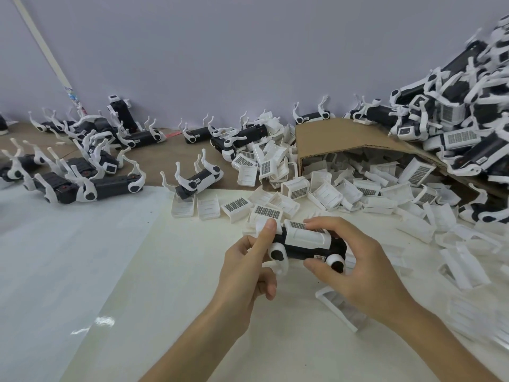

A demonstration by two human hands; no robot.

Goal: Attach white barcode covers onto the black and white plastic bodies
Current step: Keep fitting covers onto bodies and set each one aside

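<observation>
Both my hands hold one black and white plastic body [305, 250] just above the table, near the middle of the view. A white barcode cover [303, 232] sits on top of it, barcode side facing away. My left hand [248, 267] grips the body's left end, thumb up against the cover's left edge. My right hand [355, 260] grips the right end, with fingers over the cover's top and thumb under the body. Loose barcode covers [325, 188] lie heaped just beyond my hands.
A tipped cardboard box [338, 139] spills covers at the back right. A tall pile of bodies [454, 119] rises at the far right. More bodies [91, 172] lie scattered at the back left. A single cover [338, 307] lies under my right wrist.
</observation>
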